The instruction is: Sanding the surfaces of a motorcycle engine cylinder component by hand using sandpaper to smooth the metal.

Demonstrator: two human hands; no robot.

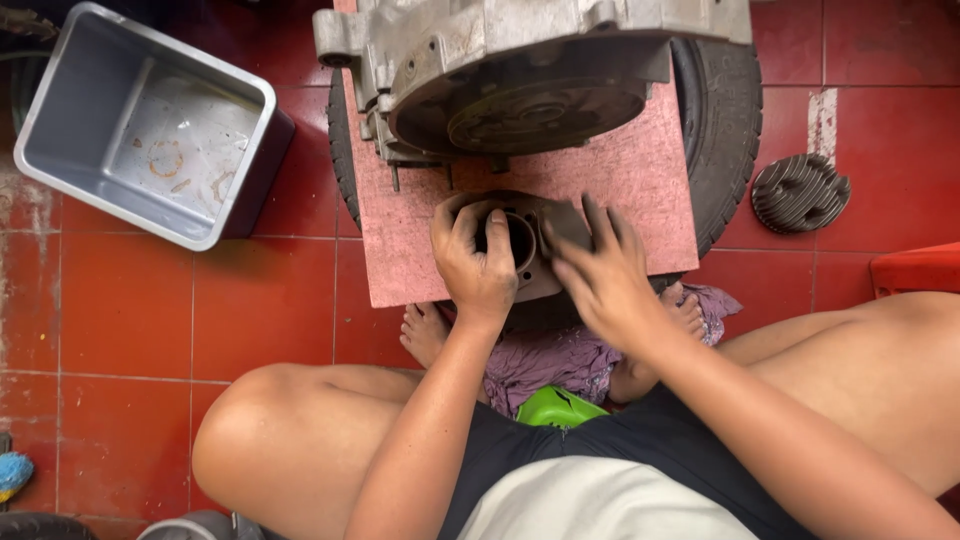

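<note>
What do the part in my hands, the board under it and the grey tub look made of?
Round part: likely cast metal, dull grey with a bored centre, held by left hand and right hand.
Board: pinkish pressed fibre or chipboard, rough speckled face.
Tub: probably plastic, smooth grey, rounded rim.

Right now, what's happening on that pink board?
A seated person grips a round metal engine cylinder with both hands: the left hand curls over its rim, and the right hand presses on its right side. It rests on a pink board laid over a tyre, just in front of an engine casing. A grey tub and a finned cylinder head lie on the red tiled floor.
</note>
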